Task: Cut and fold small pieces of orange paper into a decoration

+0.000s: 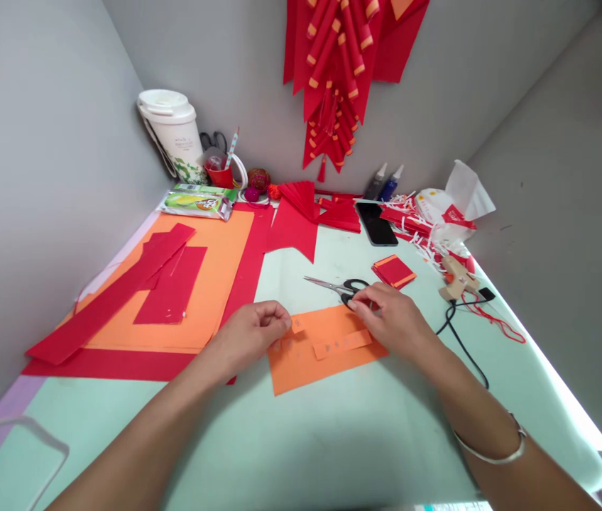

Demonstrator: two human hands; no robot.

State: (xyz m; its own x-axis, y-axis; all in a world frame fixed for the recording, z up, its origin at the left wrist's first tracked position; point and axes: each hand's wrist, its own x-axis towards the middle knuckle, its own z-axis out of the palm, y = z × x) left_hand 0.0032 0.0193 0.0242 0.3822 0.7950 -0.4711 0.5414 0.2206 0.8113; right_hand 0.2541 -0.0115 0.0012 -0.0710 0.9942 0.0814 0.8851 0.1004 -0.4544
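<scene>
A sheet of orange paper [301, 372] lies flat on the table before me. On it rests a narrow orange strip [343, 344] with small faint marks. My left hand [258, 328] is over the sheet's left edge, its fingers curled into a pinch beside a small orange piece [297, 325]; what is between the fingertips is hidden. Thumb and fingers of my right hand [386, 312] close on the black handle of the scissors [338, 287]. The scissors lie just beyond the sheet, with their blades pointing left.
Left are red paper strips [170, 294] on a larger orange sheet [226, 270]. Red-and-orange pieces [394, 271] and a phone [377, 224] lie beyond my right hand. A lidded cup [173, 135] stands back left. A glue gun [458, 277] with cable is at right.
</scene>
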